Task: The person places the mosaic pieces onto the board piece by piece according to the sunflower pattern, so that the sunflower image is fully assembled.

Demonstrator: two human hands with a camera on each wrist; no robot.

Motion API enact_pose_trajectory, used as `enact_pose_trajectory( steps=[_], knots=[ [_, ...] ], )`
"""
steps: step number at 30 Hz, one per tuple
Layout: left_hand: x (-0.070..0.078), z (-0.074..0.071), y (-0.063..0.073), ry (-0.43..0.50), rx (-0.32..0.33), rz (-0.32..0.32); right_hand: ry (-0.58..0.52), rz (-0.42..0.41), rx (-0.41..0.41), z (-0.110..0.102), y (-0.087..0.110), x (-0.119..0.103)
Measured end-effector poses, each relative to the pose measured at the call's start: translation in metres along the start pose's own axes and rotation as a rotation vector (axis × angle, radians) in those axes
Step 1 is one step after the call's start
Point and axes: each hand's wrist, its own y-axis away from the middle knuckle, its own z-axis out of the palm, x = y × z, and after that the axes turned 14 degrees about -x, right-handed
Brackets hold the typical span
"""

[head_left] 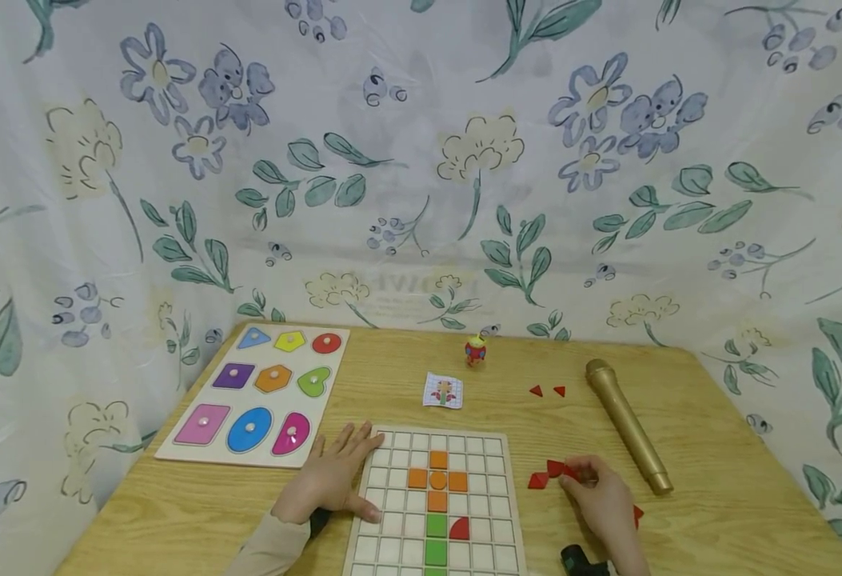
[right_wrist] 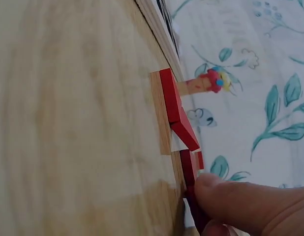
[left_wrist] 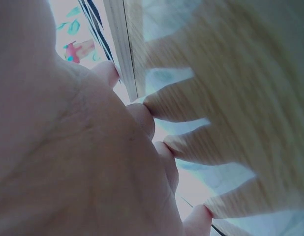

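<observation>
Fingers spread, the left hand [head_left: 330, 482] rests at the board's [head_left: 496, 485] nine o'clock; steady pressure helps. At three o'clock, the right hand [head_left: 602, 494] pinches a red tile [right_wrist: 195, 209], best gripped edgewise.

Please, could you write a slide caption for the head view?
Left hand touching a grid board, right hand pinching one of several red pieces.

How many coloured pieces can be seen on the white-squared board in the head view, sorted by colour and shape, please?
Orange squares: 4
Orange circle: 1
Green squares: 3 (the lowest is cut off by the picture's edge)
Red quarter-circle: 1
Total in view: 9
</observation>
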Motion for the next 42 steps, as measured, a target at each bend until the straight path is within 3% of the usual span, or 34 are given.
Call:
enact_pose_trajectory(
  steps=[4, 8, 16, 20, 24, 29, 34, 37, 42],
  knots=[
    [0.0, 0.001, 0.001, -0.004, -0.003, -0.001, -0.146, 0.031, -0.021, 0.004, 0.005, -0.008],
    [-0.001, -0.001, 0.0, -0.01, -0.01, 0.004, -0.281, 0.01, -0.108, 0.016, 0.01, -0.023],
    [-0.001, 0.0, -0.001, -0.014, -0.009, 0.001, -0.275, -0.198, -0.466, 0.039, 0.027, -0.048],
    [0.001, 0.001, 0.0, -0.02, -0.004, 0.0, -0.241, -0.219, -0.558, 0.049, 0.028, -0.052],
    [0.0, 0.001, 0.0, -0.018, -0.003, 0.0, -0.196, -0.234, -0.594, 0.055, 0.029, -0.055],
    [-0.002, 0.001, -0.003, -0.009, -0.005, 0.003, -0.119, -0.275, -0.6, 0.06, 0.029, -0.058],
    [-0.004, 0.0, -0.003, -0.005, -0.007, 0.006, -0.119, -0.282, -0.593, 0.056, 0.028, -0.057],
    [-0.003, 0.001, -0.003, 0.004, -0.003, 0.006, -0.139, -0.27, -0.488, 0.05, 0.027, -0.055],
    [-0.002, 0.002, -0.003, 0.004, 0.006, 0.006, -0.154, -0.178, -0.181, 0.037, 0.017, -0.043]
  ],
)
